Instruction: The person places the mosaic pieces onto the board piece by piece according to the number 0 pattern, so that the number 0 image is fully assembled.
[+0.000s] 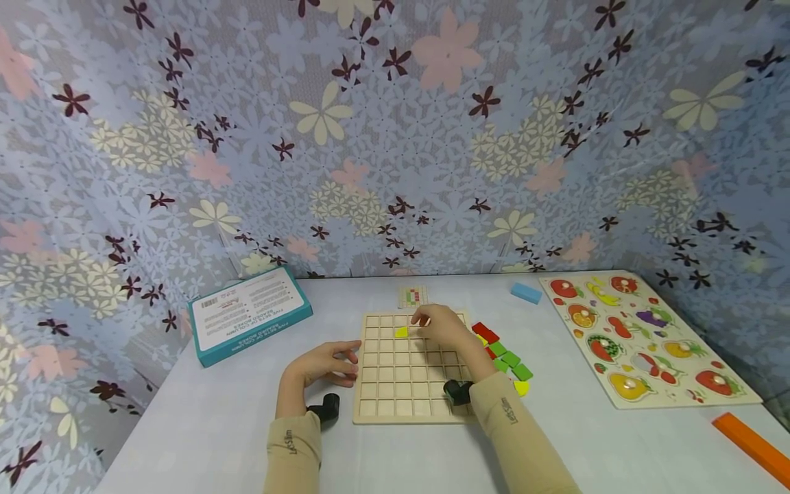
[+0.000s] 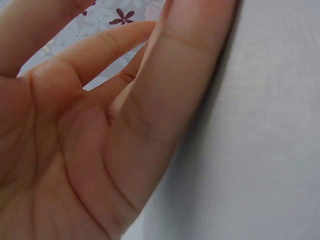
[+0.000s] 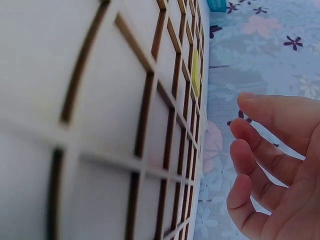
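Note:
A wooden grid board (image 1: 385,377) lies on the table in the head view. One yellow piece (image 1: 401,332) sits in a cell of its upper part. Over the board's upper right, my right hand (image 1: 441,326) hovers just beside that piece. The right wrist view shows this hand's fingers (image 3: 245,150) loosely bent and apart, with nothing between them. My left hand (image 1: 321,363) rests at the board's left edge, fingers relaxed and holding nothing. Right of the board lie several loose tiles: red (image 1: 485,333), green (image 1: 510,359) and yellow (image 1: 521,388). The right forearm partly hides the board.
A small pattern card (image 1: 410,296) lies behind the board. A teal box (image 1: 253,315) stands at the back left. To the right are a blue block (image 1: 526,293), a fruit puzzle board (image 1: 583,336) and an orange bar (image 1: 749,446). Flowered cloth (image 1: 395,137) rises behind the table.

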Available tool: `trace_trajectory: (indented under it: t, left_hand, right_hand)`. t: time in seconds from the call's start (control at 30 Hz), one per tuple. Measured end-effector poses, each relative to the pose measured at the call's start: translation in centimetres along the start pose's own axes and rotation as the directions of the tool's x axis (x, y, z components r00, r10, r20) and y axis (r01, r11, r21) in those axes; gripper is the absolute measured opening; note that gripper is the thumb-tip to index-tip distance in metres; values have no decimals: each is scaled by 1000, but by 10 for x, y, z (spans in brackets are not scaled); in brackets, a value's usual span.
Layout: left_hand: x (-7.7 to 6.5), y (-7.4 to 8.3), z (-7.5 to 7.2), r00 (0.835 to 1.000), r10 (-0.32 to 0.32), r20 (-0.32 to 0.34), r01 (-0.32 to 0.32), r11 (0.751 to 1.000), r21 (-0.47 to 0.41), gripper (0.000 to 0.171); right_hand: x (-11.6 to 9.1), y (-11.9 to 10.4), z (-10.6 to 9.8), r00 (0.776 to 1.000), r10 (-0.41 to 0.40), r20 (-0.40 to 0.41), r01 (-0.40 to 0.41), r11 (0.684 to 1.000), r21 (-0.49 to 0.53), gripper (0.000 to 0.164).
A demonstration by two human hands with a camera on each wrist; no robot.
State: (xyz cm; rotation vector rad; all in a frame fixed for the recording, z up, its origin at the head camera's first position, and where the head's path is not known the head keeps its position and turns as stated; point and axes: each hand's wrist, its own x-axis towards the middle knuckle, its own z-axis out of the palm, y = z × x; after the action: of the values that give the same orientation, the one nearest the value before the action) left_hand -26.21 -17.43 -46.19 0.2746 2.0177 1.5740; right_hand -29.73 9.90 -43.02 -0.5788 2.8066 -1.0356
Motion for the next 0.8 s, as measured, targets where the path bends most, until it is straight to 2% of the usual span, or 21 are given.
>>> trace_trajectory:
  t: [0.2, 0.27, 0.3, 0.33, 0.43, 0.5, 0.53, 0.57, 0.67, 0.8]
  left_hand:
    - [-1, 1, 1, 1000, 1, -6, -1, 1000, 1, 71]
    - [-1, 0, 2, 1000, 1, -7, -1, 1000, 1, 71]
    - [0, 0, 2, 1000, 0, -7, 0, 1000, 1, 71]
    - [-1, 0, 2, 1000, -1, -9, 1, 1000, 1, 70]
    - [-1, 0, 2, 1000, -7, -11, 7, 1000, -4, 70]
    - [-1, 0, 2, 1000, -7, -8, 7, 1000, -2, 70]
    - [-1, 0, 2, 1000, -6, -6, 6, 1000, -1, 70]
    - [-1, 0, 2, 1000, -6, -5, 6, 1000, 0, 70]
    - [-1, 0, 2, 1000, -3, -5, 3, 1000, 5, 70]
    - [-1, 0, 2, 1000, -4, -7, 4, 1000, 4, 70]
  right_hand:
    - [-9, 9, -5, 999, 29, -21, -29, 1000, 3, 15]
    - [-8, 20, -4, 999, 22, -30, -21, 1000, 22, 14]
    - [-10, 25, -4, 999, -11, -35, 12, 999, 30, 15]
    - [-5, 42, 1, 997, -67, -50, 70, 996, 52, 15]
    - [-1, 60, 3, 995, -83, -47, 87, 992, 91, 17]
    - [-6, 58, 0, 995, -80, -57, 86, 991, 107, 18]
    - [-6, 57, -2, 997, -49, -62, 56, 992, 115, 18]
    - [-14, 42, -9, 998, 5, -58, 2, 994, 111, 17]
    - [-28, 27, -18, 997, 12, -80, -4, 995, 102, 18]
    - [-38, 23, -24, 995, 28, -93, -20, 996, 83, 19]
